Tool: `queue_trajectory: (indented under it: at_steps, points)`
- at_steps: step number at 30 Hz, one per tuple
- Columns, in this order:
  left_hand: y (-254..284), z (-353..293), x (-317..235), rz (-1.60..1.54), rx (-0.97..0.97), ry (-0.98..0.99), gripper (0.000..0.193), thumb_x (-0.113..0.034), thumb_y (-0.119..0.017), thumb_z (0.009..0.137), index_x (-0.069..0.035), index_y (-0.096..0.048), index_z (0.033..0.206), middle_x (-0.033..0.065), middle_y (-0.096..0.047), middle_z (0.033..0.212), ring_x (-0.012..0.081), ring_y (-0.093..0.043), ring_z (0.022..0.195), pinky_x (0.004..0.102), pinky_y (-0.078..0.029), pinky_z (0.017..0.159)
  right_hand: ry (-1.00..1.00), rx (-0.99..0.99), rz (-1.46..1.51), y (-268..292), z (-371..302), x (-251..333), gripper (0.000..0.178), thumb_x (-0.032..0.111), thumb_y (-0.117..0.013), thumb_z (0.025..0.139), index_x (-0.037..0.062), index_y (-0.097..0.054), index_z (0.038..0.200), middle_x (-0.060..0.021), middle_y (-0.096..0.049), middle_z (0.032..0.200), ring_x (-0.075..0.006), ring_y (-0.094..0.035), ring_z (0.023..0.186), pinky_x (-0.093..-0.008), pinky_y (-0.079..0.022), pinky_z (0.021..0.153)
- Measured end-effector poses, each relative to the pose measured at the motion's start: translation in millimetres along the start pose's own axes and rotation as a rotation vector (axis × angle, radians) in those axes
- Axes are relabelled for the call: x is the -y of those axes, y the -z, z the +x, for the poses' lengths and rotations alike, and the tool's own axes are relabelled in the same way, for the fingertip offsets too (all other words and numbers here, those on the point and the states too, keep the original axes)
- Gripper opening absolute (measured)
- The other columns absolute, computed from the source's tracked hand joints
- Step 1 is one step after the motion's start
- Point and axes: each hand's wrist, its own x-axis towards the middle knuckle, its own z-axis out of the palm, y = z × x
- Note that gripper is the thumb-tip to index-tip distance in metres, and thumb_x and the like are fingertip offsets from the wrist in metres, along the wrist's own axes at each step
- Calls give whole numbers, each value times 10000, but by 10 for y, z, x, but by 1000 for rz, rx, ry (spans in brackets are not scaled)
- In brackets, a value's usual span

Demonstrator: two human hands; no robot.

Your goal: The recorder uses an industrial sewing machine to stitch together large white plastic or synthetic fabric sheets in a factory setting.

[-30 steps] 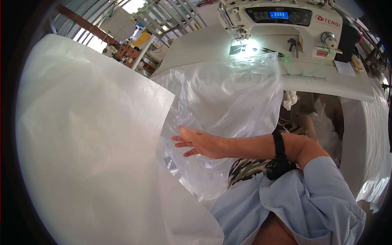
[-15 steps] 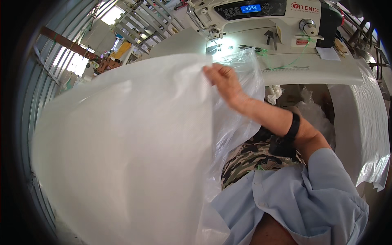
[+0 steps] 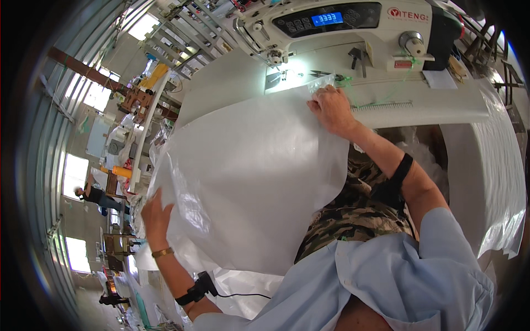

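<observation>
A large white plastic sheet (image 3: 254,171) spreads over the front of the sewing table and hangs down toward my lap. Its far edge lies just before the lit needle area of a sewing machine (image 3: 342,41). My right hand (image 3: 333,112) is closed on the sheet's far right corner, fingers curled, beside clear crinkled film (image 3: 322,83). At the sheet's left side, my left hand (image 3: 157,216) has its thumb and fingers apart. Whether that palm touches the sheet cannot be made out.
Thread snips (image 3: 326,74) and a dark small tool (image 3: 355,57) lie on the sewing table (image 3: 221,83). Green thread trails across the right side. More white sheeting (image 3: 486,165) hangs over the right edge. A person (image 3: 102,197) stands far off left, near cluttered benches.
The sheet has come down from a raised, billowing position and lies flatter. My right hand has moved right with its corner. My left hand, hidden before, now shows at the left.
</observation>
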Motion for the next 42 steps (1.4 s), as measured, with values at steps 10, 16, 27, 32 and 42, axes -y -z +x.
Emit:
queue_trajectory:
  at_steps: [10, 16, 27, 32, 42]
  points:
    - [-394, 1479, -3062, -756, -347, -718, 294, -35, -507, 934, -7, -568, 1220, 168, -619, 1193, 324, -585, 1085, 397, -488, 921, 11, 63, 47, 112, -30, 162, 175, 204, -629, 874, 41, -692, 860, -71, -669, 952, -241, -580, 975, -388, -410, 845]
    - [-741, 1759, -3342, -1254, 36, -514, 164, -142, -662, 887, 12, -670, 943, 69, -676, 903, 198, -598, 789, 311, -474, 764, -97, 6, 296, 123, 35, -182, 142, 171, -629, 881, 33, -657, 892, -108, -670, 929, -255, -592, 972, -406, -422, 853]
    - [-750, 1778, -3260, -1465, 89, -518, 179, -166, -727, 852, 2, -666, 858, -36, -581, 743, 68, -476, 722, 239, -405, 699, 59, 132, -407, 445, 391, -789, 143, 91, -607, 842, 72, -625, 983, -62, -632, 988, -259, -544, 1020, -393, -395, 894]
    - [-860, 1805, -3240, -1458, 39, -556, 171, -130, -724, 846, 29, -667, 873, 24, -642, 786, 99, -546, 718, 272, -472, 682, 207, -132, -398, 350, 475, -616, 186, 187, -650, 828, 63, -651, 967, -48, -624, 991, -241, -515, 1033, -399, -375, 894]
    - [-854, 1700, -3250, -1549, 94, -558, 158, -163, -723, 871, -11, -684, 888, -7, -629, 790, 64, -540, 759, 252, -487, 657, 23, 184, -128, 269, 512, -363, 198, 236, -666, 852, 45, -647, 899, -95, -640, 946, -267, -578, 966, -420, -392, 879]
